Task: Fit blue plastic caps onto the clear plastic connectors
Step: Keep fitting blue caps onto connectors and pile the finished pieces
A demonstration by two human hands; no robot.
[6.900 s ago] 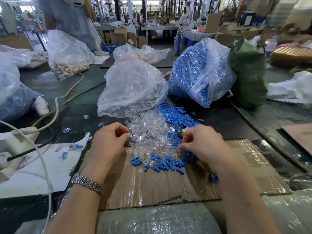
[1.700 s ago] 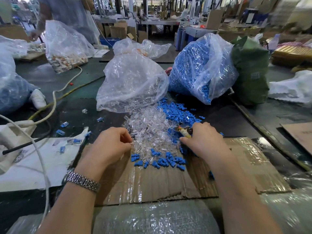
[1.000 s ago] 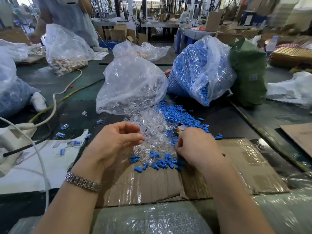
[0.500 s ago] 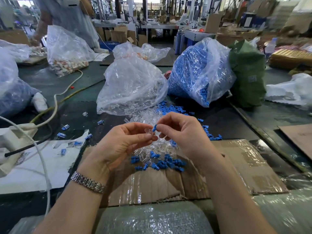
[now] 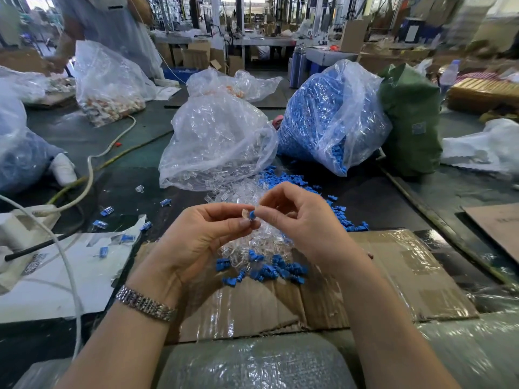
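My left hand (image 5: 202, 234) pinches a clear plastic connector (image 5: 245, 213) between thumb and fingers, raised above the table. My right hand (image 5: 297, 217) pinches a blue plastic cap (image 5: 252, 214) and holds it against the connector's end. Below the hands lies a pile of clear connectors (image 5: 252, 242) on a taped cardboard sheet (image 5: 379, 276). Loose blue caps (image 5: 266, 269) are scattered along its near edge, and more blue caps (image 5: 345, 220) lie to the right of the pile.
A clear bag of connectors (image 5: 216, 141) and a bag of blue caps (image 5: 328, 116) stand behind the pile, with a green bag (image 5: 410, 122) to the right. Several capped pieces (image 5: 104, 220) lie at the left near white paper (image 5: 70, 276) and cables (image 5: 90, 175). A person (image 5: 106, 29) stands far left.
Both hands rose from the pile and came together. The right hand brought a blue cap up to the connector in the left hand; now the two pieces touch.
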